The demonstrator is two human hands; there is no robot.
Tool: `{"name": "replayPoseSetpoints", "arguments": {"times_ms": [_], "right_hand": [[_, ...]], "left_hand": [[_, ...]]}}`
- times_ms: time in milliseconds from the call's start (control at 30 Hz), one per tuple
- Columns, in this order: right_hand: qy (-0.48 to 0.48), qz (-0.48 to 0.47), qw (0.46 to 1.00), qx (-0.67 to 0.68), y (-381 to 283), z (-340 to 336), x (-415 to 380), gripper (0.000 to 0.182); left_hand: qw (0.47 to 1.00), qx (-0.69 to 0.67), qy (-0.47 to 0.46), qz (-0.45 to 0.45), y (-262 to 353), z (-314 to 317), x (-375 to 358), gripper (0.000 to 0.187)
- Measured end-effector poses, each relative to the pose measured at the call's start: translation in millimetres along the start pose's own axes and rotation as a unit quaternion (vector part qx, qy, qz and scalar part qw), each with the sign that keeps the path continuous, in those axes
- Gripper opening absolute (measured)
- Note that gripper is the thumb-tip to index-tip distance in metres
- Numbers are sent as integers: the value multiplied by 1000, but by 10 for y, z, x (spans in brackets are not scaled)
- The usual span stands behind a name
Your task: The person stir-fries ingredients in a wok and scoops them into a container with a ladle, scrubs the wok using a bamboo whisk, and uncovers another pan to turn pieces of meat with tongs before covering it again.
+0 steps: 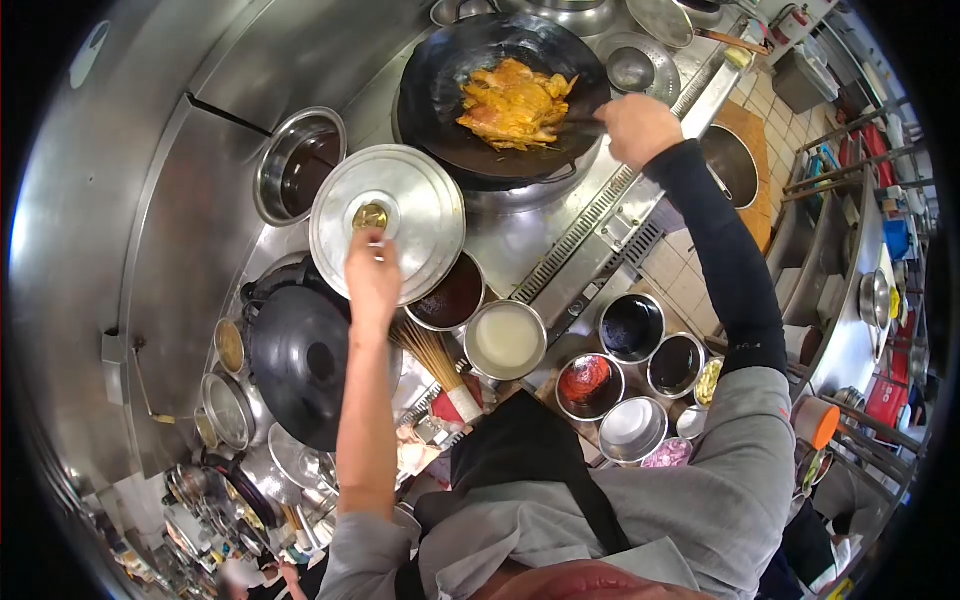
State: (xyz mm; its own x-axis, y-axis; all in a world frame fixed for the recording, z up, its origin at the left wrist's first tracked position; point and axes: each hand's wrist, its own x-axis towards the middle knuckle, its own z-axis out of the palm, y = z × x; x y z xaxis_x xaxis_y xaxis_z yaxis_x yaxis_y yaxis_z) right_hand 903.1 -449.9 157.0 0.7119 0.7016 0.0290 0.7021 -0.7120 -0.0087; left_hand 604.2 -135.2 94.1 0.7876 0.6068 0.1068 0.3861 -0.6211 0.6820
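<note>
My left hand [374, 275] is closed around the gold-coloured knob [370, 216] of a round metal lid [425, 185]. The lid is beside the large dark wok [440, 110] and partly covers a pot of dark brown liquid [448, 298]. Golden-yellow poultry [515, 103], which looks like a whole chicken, lies in the wok. At the wok's right rim, my right hand [640, 130] is closed on a dark utensil [580, 128] that reaches toward the poultry. The utensil's head is hard to make out.
A second dark wok [300, 365] stands lower left, with a bamboo brush [428, 355] beside it. Near my body are a pot of whitish liquid [505, 340], a bowl of red sauce [585, 385] and bowls of dark sauce [632, 328]. Another person's hand [290, 578] shows lower left.
</note>
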Motion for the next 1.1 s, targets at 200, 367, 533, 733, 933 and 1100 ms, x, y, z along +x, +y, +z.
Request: {"name": "replayPoseSetpoints", "arguments": {"times_ms": [200, 367, 533, 733, 933, 1100], "right_hand": [[-37, 19, 997, -61, 344, 388, 425, 19], [-39, -15, 999, -22, 404, 690, 554, 26], [-67, 8, 998, 1, 424, 765, 502, 32], [-46, 24, 998, 34, 443, 772, 344, 37], [23, 61, 995, 69, 457, 303, -1, 45], [54, 75, 981, 171, 439, 393, -272, 45]], "left_hand": [[978, 192, 83, 11, -562, -124, 330, 43], [979, 201, 32, -21, -599, -96, 410, 45], [979, 197, -39, -45, -621, -91, 470, 44], [977, 213, 10, -23, -645, -1, 527, 52], [970, 224, -76, -53, -422, 78, 735, 57], [952, 281, -118, -15, -443, 34, 831, 51]]}}
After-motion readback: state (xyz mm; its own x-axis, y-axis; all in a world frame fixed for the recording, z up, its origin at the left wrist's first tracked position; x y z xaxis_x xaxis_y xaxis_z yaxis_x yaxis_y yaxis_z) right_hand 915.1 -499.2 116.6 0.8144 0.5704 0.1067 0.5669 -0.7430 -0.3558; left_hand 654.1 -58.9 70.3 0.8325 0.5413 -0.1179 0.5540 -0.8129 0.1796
